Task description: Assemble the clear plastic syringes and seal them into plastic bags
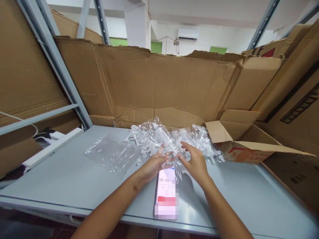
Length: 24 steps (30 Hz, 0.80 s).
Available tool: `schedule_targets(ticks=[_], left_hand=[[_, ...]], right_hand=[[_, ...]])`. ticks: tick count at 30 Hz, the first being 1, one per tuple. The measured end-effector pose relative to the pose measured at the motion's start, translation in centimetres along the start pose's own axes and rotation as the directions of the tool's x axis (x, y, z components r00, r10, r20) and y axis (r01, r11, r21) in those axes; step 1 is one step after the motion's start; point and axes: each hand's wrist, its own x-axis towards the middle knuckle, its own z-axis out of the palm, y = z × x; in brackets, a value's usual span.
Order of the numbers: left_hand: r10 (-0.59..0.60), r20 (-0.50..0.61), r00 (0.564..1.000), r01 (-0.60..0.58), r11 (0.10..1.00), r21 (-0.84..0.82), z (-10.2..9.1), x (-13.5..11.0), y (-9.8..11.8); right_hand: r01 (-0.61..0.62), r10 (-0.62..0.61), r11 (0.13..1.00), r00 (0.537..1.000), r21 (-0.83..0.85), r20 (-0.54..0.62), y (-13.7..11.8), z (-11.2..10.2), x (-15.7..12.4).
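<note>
My left hand (160, 162) is at a clear plastic bag (157, 127), its fingers partly covered by the crinkled film and closed on it. Inside the bag lies a clear tube with graduated marks (163, 136), like a syringe barrel, along with white plastic parts. My right hand (195, 163) is just to the right, thumb and fingers curved and apart; the thumb tip is close to the film, and I cannot tell if it touches. Loose white plastic parts (136, 137) lie left of the bag. More bagged white pieces (203, 141) are heaped behind my right hand.
A flat clear bag (112, 154) lies on the grey table (74, 176) at left. A phone (166, 192) showing a timer is in front of my hands. An open cardboard box (245, 151) stands at right. Cardboard (161, 79) walls the back; a power strip (53, 149) is at left.
</note>
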Motion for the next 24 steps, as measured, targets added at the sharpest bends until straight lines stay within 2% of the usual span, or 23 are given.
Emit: schedule_targets(ticks=[4,8,12,15,18,20,21,22,24], left_hand=[[-0.041,0.095,0.995,0.035,0.997,0.061,-0.2,0.1,-0.8],[-0.043,0.118,0.992,0.025,0.988,0.150,-0.4,0.1,-1.5],[0.013,0.090,0.996,-0.038,0.958,0.283,-0.5,0.0,-1.4],[0.094,-0.001,0.996,-0.088,0.939,0.333,-0.4,-0.1,-1.3],[0.195,-0.037,0.980,-0.171,0.923,0.346,-0.6,0.0,-1.1],[0.254,-0.010,0.967,-0.232,0.897,0.376,-0.8,0.2,-0.8],[0.285,0.008,0.959,-0.264,0.875,0.407,-1.0,0.3,-0.7],[0.318,0.024,0.948,-0.295,0.845,0.446,-1.1,0.4,-0.6],[0.375,0.057,0.925,-0.344,0.765,0.545,-1.3,0.6,-0.3]], right_hand=[[0.022,-0.022,1.000,0.999,0.010,-0.024,0.2,0.4,-0.1],[-0.043,0.044,0.999,0.999,0.031,-0.008,0.3,0.3,0.0],[-0.086,0.088,0.994,0.996,0.062,-0.023,0.1,0.1,0.0],[-0.124,0.131,0.982,0.991,0.142,-0.037,0.0,0.1,0.1],[-0.149,0.143,0.944,0.989,0.293,0.044,0.3,-0.2,0.3],[-0.137,0.063,0.898,0.980,0.418,0.187,1.0,-1.0,0.5],[-0.127,-0.014,0.865,0.961,0.485,0.277,1.5,-1.5,0.6],[-0.120,-0.114,0.831,0.919,0.543,0.378,2.0,-2.0,0.8],[-0.139,-0.301,0.753,0.796,0.643,0.525,3.0,-3.1,1.1]])
